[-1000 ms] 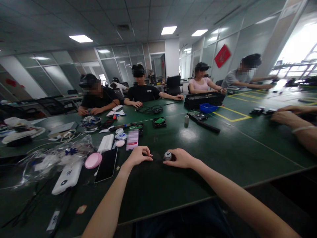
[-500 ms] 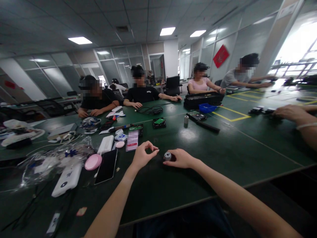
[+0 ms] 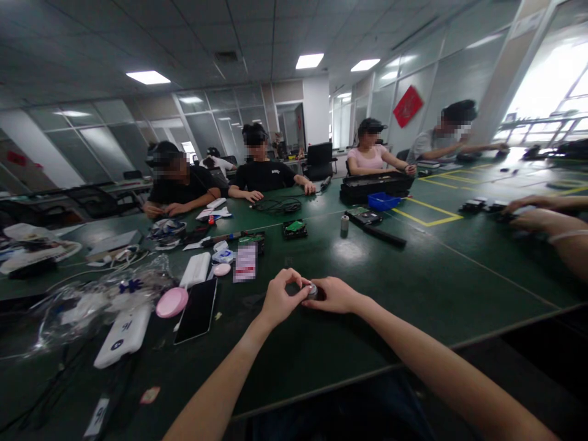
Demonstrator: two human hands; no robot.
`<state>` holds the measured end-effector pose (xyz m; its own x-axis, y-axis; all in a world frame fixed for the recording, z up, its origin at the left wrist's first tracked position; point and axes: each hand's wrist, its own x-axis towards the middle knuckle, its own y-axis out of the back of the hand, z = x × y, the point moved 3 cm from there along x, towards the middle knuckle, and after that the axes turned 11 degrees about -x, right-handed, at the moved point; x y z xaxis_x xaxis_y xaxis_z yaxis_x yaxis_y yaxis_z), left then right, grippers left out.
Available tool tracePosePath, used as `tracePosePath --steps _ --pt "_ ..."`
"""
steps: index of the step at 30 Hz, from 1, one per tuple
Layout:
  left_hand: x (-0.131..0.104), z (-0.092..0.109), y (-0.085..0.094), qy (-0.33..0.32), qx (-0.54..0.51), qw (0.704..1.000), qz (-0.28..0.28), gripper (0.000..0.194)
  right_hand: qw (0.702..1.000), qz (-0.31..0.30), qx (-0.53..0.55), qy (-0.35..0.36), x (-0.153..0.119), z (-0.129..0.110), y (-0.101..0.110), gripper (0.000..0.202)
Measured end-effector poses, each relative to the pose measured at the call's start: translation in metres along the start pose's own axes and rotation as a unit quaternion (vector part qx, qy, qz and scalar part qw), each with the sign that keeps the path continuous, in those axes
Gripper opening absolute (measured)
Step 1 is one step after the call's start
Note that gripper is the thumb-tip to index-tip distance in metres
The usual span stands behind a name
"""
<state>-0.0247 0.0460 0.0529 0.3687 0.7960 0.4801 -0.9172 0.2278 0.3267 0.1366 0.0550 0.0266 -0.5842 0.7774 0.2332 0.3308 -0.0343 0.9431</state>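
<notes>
A small silvery cylinder (image 3: 313, 290) stands on the green table (image 3: 367, 334) in front of me. My right hand (image 3: 335, 295) grips it from the right, thumb and fingers round its side. Over the cylinder's top, my left hand (image 3: 285, 298) has thumb and forefinger pinched together; whatever sits between those fingertips is too small to make out. Part of the cylinder's top is hidden by the left fingertips.
To the left lie a black phone (image 3: 196, 311), a pink round case (image 3: 171, 302), white devices and plastic bags. Farther off are a circuit-board drive (image 3: 294, 228), another cylinder (image 3: 344, 223), a blue tray (image 3: 384, 201) and several seated people.
My left hand has moved right, from beside the cylinder to its top, fingers still pinched. My right hand has stayed on the cylinder. Across the table, a person's hand has drawn back with a dark object.
</notes>
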Motion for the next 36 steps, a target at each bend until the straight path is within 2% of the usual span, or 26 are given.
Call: tracePosePath --steps 8,18,20,22,25,27,29,32,36 --pt "0.0 -0.002 -0.002 -0.021 0.04 0.999 0.011 0.013 1.0 -0.006 0.014 -0.005 0.0 0.0 0.001 0.047" --pt "0.0 -0.003 -0.002 0.028 -0.006 1.0 -0.008 0.021 1.0 0.002 0.028 0.003 0.0 -0.001 0.003 0.045" --pt "0.0 -0.003 -0.001 0.029 0.001 0.999 -0.017 0.03 0.999 -0.004 0.048 0.014 -0.001 0.001 0.006 0.045" --pt "-0.001 -0.006 -0.001 0.039 0.012 0.999 -0.029 0.051 0.996 -0.004 0.084 0.027 -0.003 0.004 0.013 0.048" --pt "-0.003 -0.017 -0.002 0.068 0.022 0.997 -0.039 0.075 0.984 0.06 0.162 0.03 -0.005 0.01 0.027 0.048" --pt "-0.005 -0.025 -0.004 0.078 0.033 0.995 -0.044 0.072 0.97 0.122 0.21 0.028 -0.006 0.011 0.034 0.046" --pt "-0.006 -0.032 -0.007 0.079 0.056 0.994 -0.058 0.063 0.959 0.155 0.234 0.027 -0.006 0.009 0.035 0.049" --pt "-0.008 -0.039 -0.01 0.082 0.097 0.989 -0.075 0.052 0.961 0.154 0.225 0.034 -0.003 0.002 0.03 0.057" --pt "-0.01 -0.042 -0.011 0.089 0.121 0.986 -0.078 0.05 0.962 0.151 0.223 0.034 -0.001 -0.001 0.025 0.047"
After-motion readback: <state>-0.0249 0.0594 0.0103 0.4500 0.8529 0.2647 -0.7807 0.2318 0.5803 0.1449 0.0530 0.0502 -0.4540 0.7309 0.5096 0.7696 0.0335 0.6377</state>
